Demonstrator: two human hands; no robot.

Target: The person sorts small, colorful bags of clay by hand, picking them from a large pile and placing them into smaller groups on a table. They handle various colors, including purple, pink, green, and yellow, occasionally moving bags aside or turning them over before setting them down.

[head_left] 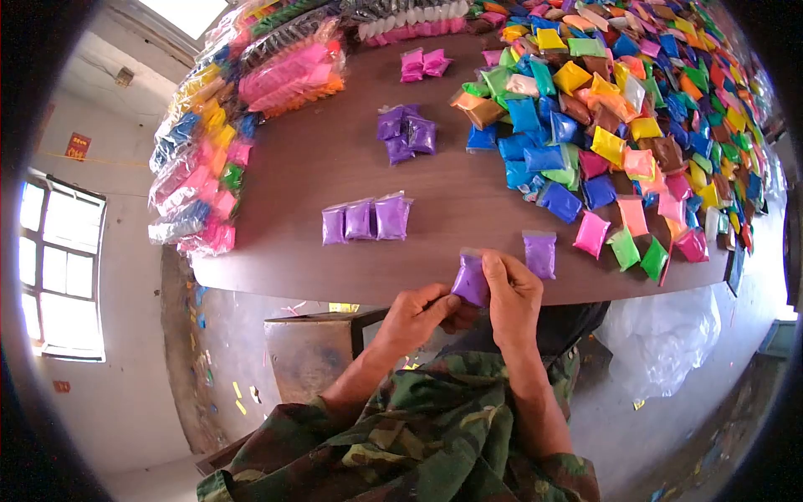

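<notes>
A small clear packet of purple clay is held up just over the table's near edge. My left hand grips its lower left corner between thumb and fingers, while my right hand pinches its upper right side. Just right of my right hand, one more purple packet lies flat on the brown table. To the left, a row of three purple packets rests side by side. Farther back sit several darker purple packets in a small pile, with a couple of pink packets beyond.
A large heap of mixed-colour packets covers the table's right side. Bundled bags of packets line the left and back. Below the table stand a wooden stool or box and a clear plastic bag.
</notes>
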